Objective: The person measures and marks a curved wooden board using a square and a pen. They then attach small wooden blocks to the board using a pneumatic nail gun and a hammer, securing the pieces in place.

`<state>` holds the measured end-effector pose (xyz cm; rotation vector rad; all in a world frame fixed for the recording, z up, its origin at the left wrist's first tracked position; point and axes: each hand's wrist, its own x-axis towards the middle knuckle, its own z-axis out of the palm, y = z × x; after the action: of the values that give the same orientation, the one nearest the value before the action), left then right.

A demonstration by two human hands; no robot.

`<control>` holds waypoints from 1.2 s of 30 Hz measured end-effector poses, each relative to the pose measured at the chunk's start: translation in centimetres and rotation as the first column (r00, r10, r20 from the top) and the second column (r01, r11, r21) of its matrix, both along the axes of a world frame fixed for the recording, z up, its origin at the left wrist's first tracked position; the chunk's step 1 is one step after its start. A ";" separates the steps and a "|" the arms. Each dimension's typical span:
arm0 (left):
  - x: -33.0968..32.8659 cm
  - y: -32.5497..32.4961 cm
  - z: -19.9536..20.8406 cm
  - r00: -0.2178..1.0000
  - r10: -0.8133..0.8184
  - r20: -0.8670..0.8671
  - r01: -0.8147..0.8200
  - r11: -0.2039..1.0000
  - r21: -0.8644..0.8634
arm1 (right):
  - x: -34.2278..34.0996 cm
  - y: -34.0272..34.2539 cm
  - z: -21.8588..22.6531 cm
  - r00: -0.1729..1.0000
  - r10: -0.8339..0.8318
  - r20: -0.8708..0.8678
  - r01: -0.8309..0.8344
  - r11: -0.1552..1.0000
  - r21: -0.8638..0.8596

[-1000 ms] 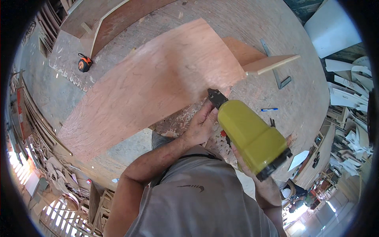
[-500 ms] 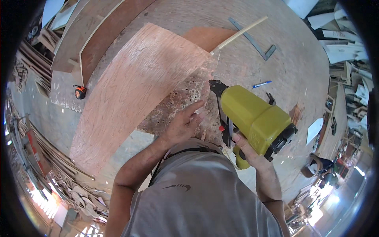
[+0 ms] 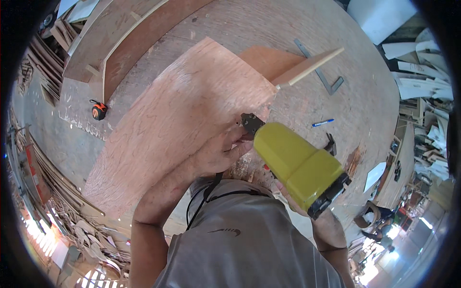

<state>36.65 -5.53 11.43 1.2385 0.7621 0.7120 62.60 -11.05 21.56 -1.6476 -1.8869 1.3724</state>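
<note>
My right hand (image 3: pixel 291 198) is closed around a yellow-green nail gun (image 3: pixel 297 161) with a black nose; the tool's body hides most of the fingers. The black nose is at the near edge of a large curved plywood panel (image 3: pixel 168 110), close to its right end. My left hand (image 3: pixel 223 151) is at that edge just beside the nose, thumb and forefinger curled toward each other. What lies between them is hidden. The left forearm runs along the panel's near edge. A narrow board (image 3: pixel 312 67) stands on its edge at the panel's far right corner.
A curved wooden frame (image 3: pixel 129 53) stands at the back left, with an orange and black tape measure (image 3: pixel 99 110) near it. To the right lie a metal square (image 3: pixel 321 72), a blue pen (image 3: pixel 322 123) and a hammer (image 3: pixel 331 144). Another person (image 3: pixel 384 218) is far right.
The nail gun has moved left to the panel's near edge. My left hand has also come to that edge, beside the gun's nose. The view has shifted slightly.
</note>
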 end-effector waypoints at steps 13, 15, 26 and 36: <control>-1.1 0.4 -1.9 0.946 0.050 0.321 0.068 0.937 -0.344 | -1.8 2.0 0.2 0.991 0.033 0.130 -0.031 0.999 -0.018; -1.0 0.1 -2.4 0.943 0.060 0.327 0.050 0.947 -0.317 | -1.8 2.2 0.3 0.990 0.030 0.137 -0.027 0.999 -0.020; -1.6 0.0 -2.6 0.977 0.020 0.210 0.037 0.964 -0.262 | -1.7 2.4 0.6 0.985 0.021 0.171 -0.017 1.000 -0.025; -3.4 -0.6 1.2 0.989 0.080 -0.123 -0.076 0.996 0.036 | 1.8 -2.6 1.2 0.946 -0.264 0.188 0.269 0.963 0.000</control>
<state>33.20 -6.14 12.65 1.2958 0.9095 0.7173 64.39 -13.64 22.73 -2.0202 -1.6654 1.1727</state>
